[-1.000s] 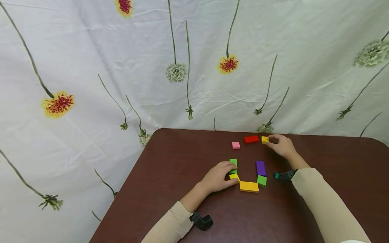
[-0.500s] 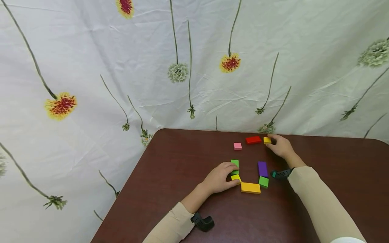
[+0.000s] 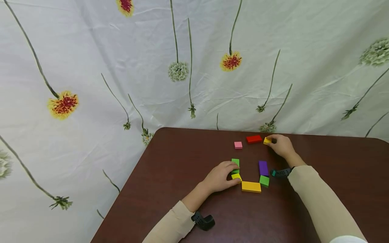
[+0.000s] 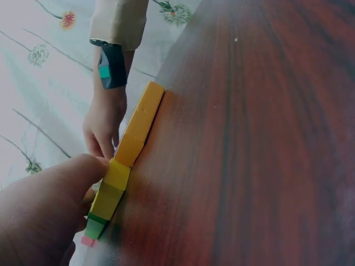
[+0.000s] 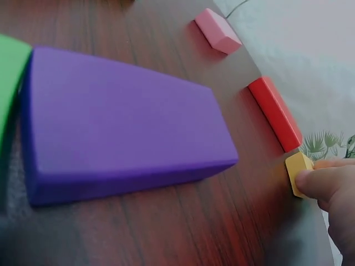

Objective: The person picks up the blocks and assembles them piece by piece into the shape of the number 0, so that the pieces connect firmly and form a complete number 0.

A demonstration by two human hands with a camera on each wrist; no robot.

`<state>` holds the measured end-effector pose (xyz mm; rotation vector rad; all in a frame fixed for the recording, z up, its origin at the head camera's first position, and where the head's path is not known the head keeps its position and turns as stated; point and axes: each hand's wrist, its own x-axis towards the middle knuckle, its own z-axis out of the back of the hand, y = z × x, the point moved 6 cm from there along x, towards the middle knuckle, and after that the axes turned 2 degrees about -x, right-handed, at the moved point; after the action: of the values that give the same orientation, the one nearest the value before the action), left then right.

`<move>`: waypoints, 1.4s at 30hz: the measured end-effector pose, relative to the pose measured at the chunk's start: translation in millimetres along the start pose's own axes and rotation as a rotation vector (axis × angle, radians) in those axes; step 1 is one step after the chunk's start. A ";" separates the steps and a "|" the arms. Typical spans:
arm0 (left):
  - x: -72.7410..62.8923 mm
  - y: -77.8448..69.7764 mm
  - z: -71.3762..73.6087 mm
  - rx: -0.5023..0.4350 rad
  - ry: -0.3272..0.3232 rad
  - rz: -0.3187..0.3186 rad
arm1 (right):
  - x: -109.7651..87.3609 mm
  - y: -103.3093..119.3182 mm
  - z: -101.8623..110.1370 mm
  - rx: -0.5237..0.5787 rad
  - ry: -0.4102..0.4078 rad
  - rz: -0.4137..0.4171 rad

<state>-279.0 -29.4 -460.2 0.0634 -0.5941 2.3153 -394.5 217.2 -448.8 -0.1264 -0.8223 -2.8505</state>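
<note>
At the far side of the table, my right hand (image 3: 281,145) pinches a small golden-yellow block (image 5: 298,173) between thumb and fingers. That block sits slightly turned beside the right end of a red block (image 3: 254,139). My left hand (image 3: 219,177) curves over a green block (image 3: 235,162) and a bright yellow block (image 3: 235,176). Its thumb lies along the near side of the bright yellow one, and its fingers partly cover the green one. An orange-yellow long block (image 3: 251,187) adjoins the yellow block's corner.
A second green block (image 3: 264,181) and a purple block (image 3: 263,168) line up on the right of the arrangement. Near the back lies a pink block (image 3: 238,145). The brown table (image 3: 170,158) ends at a flowered cloth (image 3: 136,50) hanging behind it.
The golden-yellow block in my right hand has turned slightly next to the red block. My left hand keeps its place on the blocks. The head view has shifted a little.
</note>
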 end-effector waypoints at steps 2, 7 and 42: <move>1.0 -0.2 0.4 -0.001 0.000 0.002 | -1.5 0.2 0.9 0.026 -0.008 -0.005; 2.9 0.2 1.0 -0.004 0.006 0.010 | -10.0 2.1 0.6 0.096 -0.022 -0.003; 1.8 -5.8 -0.7 0.002 0.020 0.038 | -41.9 23.2 -10.4 0.182 0.171 0.158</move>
<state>-276.4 -24.4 -458.1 0.0297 -0.5879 2.3506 -349.3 198.2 -450.8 0.0715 -0.9820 -2.5828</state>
